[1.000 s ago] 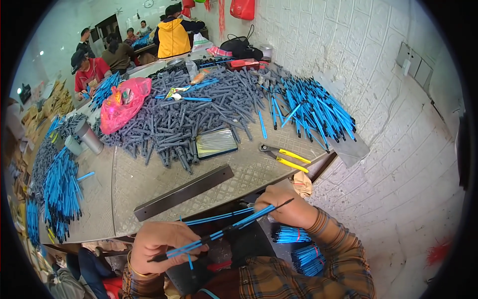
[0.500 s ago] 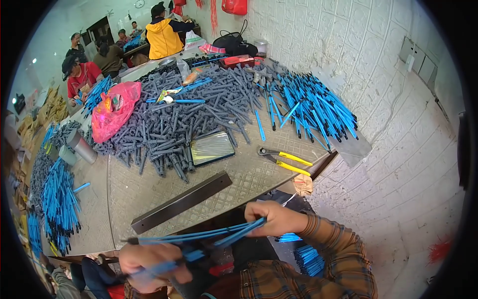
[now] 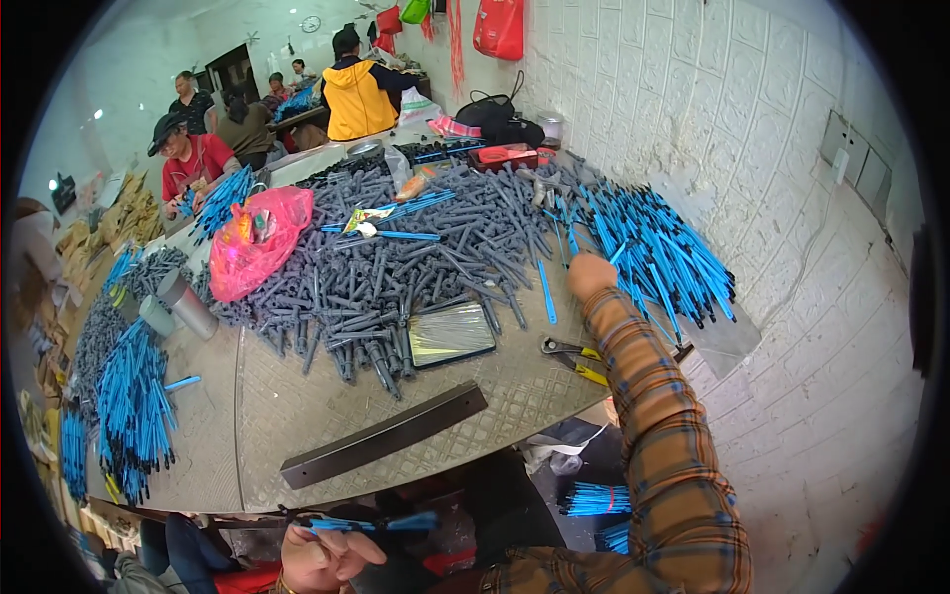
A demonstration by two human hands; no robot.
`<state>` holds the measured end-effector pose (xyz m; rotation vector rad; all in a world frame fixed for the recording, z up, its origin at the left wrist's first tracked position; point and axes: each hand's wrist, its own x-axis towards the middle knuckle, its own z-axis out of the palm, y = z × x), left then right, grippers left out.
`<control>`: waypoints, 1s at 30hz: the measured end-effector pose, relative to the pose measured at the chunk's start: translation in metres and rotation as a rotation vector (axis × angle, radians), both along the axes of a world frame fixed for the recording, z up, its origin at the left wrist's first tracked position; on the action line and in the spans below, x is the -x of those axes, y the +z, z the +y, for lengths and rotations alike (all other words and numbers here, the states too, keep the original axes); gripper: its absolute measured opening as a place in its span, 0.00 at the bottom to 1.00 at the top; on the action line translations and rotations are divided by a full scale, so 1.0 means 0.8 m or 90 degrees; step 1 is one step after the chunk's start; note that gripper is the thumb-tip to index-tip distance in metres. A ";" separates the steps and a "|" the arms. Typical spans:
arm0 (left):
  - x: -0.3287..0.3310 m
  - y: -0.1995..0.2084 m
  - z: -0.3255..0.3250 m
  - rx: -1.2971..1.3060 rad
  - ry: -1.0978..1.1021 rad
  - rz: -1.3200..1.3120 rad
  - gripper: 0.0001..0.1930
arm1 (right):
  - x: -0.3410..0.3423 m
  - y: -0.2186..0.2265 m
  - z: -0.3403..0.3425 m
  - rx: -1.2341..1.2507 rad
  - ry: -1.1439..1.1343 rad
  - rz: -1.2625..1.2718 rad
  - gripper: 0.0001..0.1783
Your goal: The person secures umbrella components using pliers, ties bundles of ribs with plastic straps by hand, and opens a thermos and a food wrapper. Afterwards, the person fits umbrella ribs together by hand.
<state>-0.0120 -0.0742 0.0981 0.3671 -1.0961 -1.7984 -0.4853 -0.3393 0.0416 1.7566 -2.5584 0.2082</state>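
Observation:
My left hand [image 3: 329,560] is closed around a few slim blue sticks with black ends [image 3: 341,525], low in front of me below the table edge. My right arm stretches out over the table. At its end my right hand [image 3: 592,276] is at the near left side of a large heap of blue sticks [image 3: 663,252], by some loose ones. Its fingers are hidden behind the back of the hand, so I cannot tell whether it grips a stick. Pliers with yellow handles [image 3: 576,358] lie partly under that forearm.
Grey ribbed plastic parts [image 3: 366,267] cover the table's middle, with a pink plastic bag [image 3: 259,243] on them. Nearer lie a tray of thin pins [image 3: 452,334] and a dark metal bar [image 3: 386,434]. Banded blue sticks [image 3: 597,499] sit below the table. A person in red [image 3: 193,163] works across it.
My right hand has let go of the sticks it held near my left hand and has reached forward to the blue heap. My left hand still holds sticks. The view has shifted slightly.

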 end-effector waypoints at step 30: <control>0.081 0.047 -0.032 -0.091 0.106 0.151 0.09 | -0.022 0.049 0.029 0.415 0.161 -0.106 0.19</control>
